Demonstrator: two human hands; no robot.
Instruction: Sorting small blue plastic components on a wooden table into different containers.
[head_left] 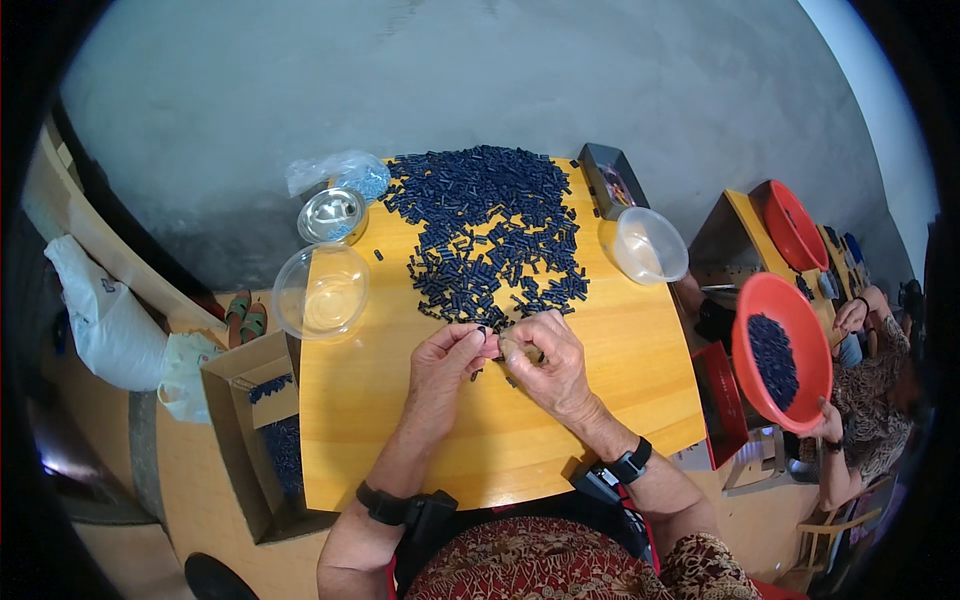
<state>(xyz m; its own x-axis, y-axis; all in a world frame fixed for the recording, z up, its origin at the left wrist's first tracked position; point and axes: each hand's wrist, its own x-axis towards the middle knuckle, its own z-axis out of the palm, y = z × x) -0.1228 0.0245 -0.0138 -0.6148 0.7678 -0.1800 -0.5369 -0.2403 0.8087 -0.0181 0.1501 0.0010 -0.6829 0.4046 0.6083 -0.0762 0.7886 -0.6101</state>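
Close to the near end of the dark pile, my left hand [442, 366] pinches a small dark blue piece [482, 331] between thumb and forefinger. Just beside it, my right hand [558, 368] is closed with thumb and fingertips together; what it holds, if anything, is too small to make out. The two hands' fingertips nearly meet. Ahead of them a large pile of short dark blue tube-like pieces [480, 185] spreads over the yellow wooden table [630, 390]. A few loose pieces lie under and between my hands.
Left on the table are a clear plastic bowl [335, 300], a metal bowl [332, 214] and a plastic bag [335, 170]. Right are a clear tub [650, 245] and a dark tray [610, 165]. A cardboard box [235, 440] stands left. At right, a person holds a red basin [815, 350] of dark pieces.
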